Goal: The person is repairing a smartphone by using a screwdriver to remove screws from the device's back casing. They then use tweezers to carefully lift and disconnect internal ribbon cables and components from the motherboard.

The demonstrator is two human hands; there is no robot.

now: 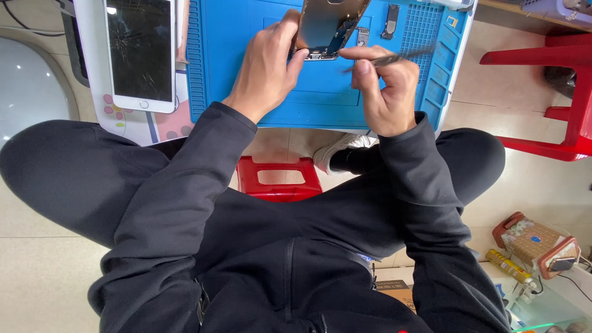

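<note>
Pale floor tiles filled the lower corners of the frame, with a blue work mat (pixel 246 68) spread across the upper middle and a red stool (pixel 279 179) at the centre, between the person's dark-clad knees. At the top centre, on the mat, lay an opened phone body (pixel 327 24), tilted, its upper end cut off by the frame edge. The left hand (pixel 268 68) was closed around its lower left edge, thumb and fingertips pinching the frame. The right hand (pixel 385 92), just to the right, was closed on a thin metal tool (pixel 394 58), probably tweezers, whose tip pointed toward the phone's lower end.

The phone body looked light and stiff, its metal shell likely smooth and apt to slip, the exposed inner parts probably delicate. Its outer edges, where the left hand already gripped, seemed the safest place to hold.

At the upper left a white phone with a cracked screen (pixel 140 55) lay face up beside the mat. Small dark parts (pixel 391 21) sat on the mat at the upper right. Blur made the tool's tip hard to read, and whether it touched the phone could not be told. A red plastic chair (pixel 555 86) stood at the right edge.
</note>
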